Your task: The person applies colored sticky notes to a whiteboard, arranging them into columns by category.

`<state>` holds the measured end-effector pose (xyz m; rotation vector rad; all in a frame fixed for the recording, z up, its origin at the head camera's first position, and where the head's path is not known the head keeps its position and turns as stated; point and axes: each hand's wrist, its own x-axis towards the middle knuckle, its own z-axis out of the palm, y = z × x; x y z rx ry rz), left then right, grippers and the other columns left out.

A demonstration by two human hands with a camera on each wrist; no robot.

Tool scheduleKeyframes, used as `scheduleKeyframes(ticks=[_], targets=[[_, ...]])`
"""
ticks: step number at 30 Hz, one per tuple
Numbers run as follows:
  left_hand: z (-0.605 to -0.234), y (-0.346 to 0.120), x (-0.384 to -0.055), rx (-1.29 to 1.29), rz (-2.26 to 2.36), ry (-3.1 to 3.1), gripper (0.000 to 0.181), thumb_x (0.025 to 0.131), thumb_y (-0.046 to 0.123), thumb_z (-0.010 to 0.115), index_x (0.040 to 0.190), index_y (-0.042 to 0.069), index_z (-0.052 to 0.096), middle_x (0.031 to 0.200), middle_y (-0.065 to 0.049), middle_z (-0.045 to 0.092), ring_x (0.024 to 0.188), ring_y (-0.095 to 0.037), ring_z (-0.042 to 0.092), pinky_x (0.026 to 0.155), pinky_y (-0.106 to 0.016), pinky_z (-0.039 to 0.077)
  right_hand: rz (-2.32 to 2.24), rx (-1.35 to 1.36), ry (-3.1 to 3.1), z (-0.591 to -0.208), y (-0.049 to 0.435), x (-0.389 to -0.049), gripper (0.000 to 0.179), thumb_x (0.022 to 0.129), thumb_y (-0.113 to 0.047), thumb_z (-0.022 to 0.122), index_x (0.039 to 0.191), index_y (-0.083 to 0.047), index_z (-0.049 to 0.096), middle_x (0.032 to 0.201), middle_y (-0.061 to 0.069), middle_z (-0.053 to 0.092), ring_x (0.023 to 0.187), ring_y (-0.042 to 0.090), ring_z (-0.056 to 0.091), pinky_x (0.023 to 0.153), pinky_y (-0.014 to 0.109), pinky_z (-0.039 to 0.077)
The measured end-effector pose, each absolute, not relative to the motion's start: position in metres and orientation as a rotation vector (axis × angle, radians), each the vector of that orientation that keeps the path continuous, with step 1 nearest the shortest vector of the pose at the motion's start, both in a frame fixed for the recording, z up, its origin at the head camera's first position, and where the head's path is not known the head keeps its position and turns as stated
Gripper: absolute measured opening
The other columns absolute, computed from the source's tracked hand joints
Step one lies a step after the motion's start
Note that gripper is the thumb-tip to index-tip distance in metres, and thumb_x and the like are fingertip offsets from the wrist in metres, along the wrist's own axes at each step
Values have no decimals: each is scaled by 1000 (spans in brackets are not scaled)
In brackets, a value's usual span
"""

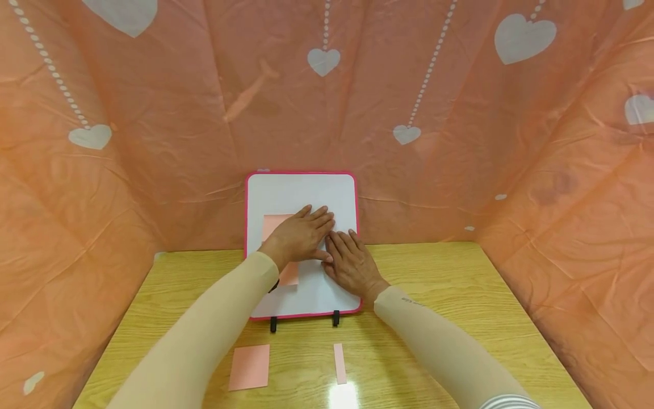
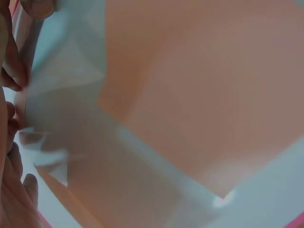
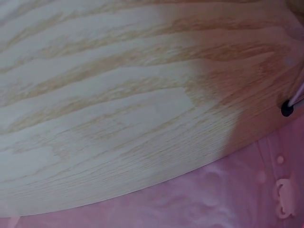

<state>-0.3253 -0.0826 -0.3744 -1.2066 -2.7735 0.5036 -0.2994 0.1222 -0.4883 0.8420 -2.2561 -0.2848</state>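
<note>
A whiteboard point(image 1: 301, 192) with a pink rim leans upright at the back of the table. Pale pink paper point(image 1: 276, 224) lies against its left half, partly covered by my left hand point(image 1: 300, 234), whose fingers are extended flat over the middle of the board. My right hand point(image 1: 353, 266) rests on the board's right part, its straight fingers meeting the left hand's fingertips. Whatever lies under the palms is hidden. In the left wrist view, the pink paper point(image 2: 204, 95) fills much of the frame, with fingers at the left edge. The right wrist view misses the right hand's fingers.
On the wooden table point(image 1: 424, 272), a pink paper square point(image 1: 250, 367) and a narrow pink strip point(image 1: 339, 363) lie in front of the board. Small black stand feet point(image 1: 335, 318) hold the board's lower edge. Orange cloth point(image 1: 286, 119) with white hearts surrounds the table.
</note>
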Motion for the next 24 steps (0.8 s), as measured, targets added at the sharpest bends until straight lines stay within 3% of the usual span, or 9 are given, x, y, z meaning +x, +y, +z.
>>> scheduleKeyframes(ticks=[10,19,24], targets=[[-375,-97,-328,-1205,490,-2724,97,98,77,44,165,8,34,173,-7,32,164,-25,18,135,-48,10,-298,838,-2264,-488,122,-298,66,114,-48,26,153,-2,54,152,12,60,140,31,55,129,49,32],[-382,-89,-333,-1236,526,-2721,95,100,76,42,168,11,28,176,-4,21,165,-23,12,135,-48,8,-299,827,-2262,-488,121,-297,65,110,-49,37,153,-4,54,154,11,59,140,30,54,129,49,32],[-383,-92,-333,-1243,506,-2726,95,100,75,41,167,11,28,176,-4,22,165,-24,13,135,-48,8,-294,828,-2262,-488,122,-298,65,112,-48,33,153,-2,54,154,12,59,140,30,54,128,49,32]])
